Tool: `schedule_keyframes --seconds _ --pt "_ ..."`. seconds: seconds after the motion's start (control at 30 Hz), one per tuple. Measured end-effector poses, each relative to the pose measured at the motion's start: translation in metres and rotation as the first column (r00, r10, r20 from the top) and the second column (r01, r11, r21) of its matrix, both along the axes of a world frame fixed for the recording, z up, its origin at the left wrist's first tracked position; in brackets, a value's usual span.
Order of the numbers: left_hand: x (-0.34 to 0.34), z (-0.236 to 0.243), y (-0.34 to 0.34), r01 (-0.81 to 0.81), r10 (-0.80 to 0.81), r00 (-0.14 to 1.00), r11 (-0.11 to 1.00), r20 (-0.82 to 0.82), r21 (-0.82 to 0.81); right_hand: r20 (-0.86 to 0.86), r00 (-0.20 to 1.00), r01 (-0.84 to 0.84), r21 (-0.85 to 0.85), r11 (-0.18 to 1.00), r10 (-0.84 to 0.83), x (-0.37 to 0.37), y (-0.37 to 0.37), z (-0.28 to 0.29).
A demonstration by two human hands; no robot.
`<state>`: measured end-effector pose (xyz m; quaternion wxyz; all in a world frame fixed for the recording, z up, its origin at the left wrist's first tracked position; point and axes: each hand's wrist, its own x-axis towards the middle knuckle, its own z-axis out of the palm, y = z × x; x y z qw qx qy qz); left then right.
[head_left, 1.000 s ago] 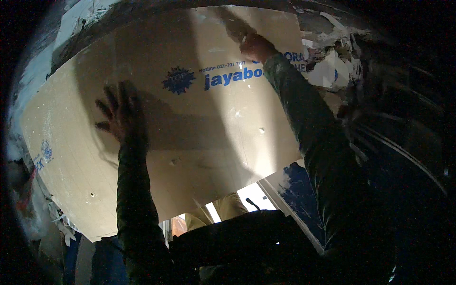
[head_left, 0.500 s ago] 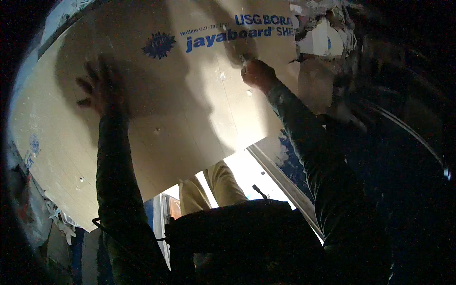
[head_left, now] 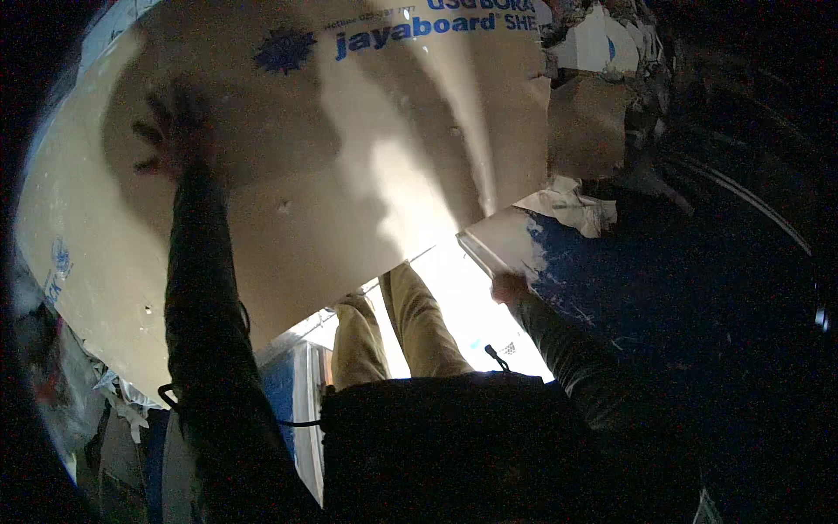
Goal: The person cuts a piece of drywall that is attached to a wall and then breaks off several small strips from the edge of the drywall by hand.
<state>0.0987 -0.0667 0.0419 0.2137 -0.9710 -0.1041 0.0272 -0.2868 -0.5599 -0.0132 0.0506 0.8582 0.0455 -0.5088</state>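
Up at the top of the head view, the big tan plasterboard sheet filled most of the frame, tilted, its long axis running from the lower left up toward the upper right, blue printing along its top edge. The left hand lay flat against the board's face, fingers spread wide, palm pressing and nothing gripped, the dark sleeve running straight down from it. That was the hand on the sheet; it sat well left of the board's middle.

Lower and to the right, the right hand was off the sheet altogether, down by the corner of a white-edged blue panel, just beneath the board's lower edge. Whether it was curled around that corner or only touching it I could not tell; the glare behind it washed out the fingers. So the board lay up and to the left of the right hand, and only the left palm was in contact with it.

Between the arms, khaki trouser legs showed against a bright floor, above a dark garment. Torn paper scraps hung at the board's ragged right end.
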Motion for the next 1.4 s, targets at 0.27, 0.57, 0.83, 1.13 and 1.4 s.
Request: schedule_keyframes --seconds 0.27,0.57,0.83,1.13,1.4 --pt "0.01 0.013 -0.025 -0.187 0.186 0.982 0.982 0.039 0.025 0.595 0.798 0.075 0.058 0.996 -0.095 -0.046 0.009 0.055" --pt "0.009 0.025 -0.021 -0.183 0.193 0.979 0.973 0.07 -0.138 0.789 0.605 -0.138 0.236 0.962 -0.107 0.255 -0.022 0.048" --pt "0.015 0.015 -0.02 -0.214 0.216 0.976 0.975 0.038 -0.053 0.656 0.527 -0.098 0.679 0.728 -0.54 0.573 0.051 0.043" --pt "0.016 0.011 -0.018 -0.226 0.228 0.972 0.973 0.048 -0.047 0.686 0.685 -0.167 0.477 0.863 -0.246 0.668 0.065 0.034" --pt "0.016 0.017 -0.023 -0.227 0.23 0.973 0.971 0.036 -0.076 0.624 0.7 -0.026 0.507 0.862 -0.346 0.673 0.073 0.052"
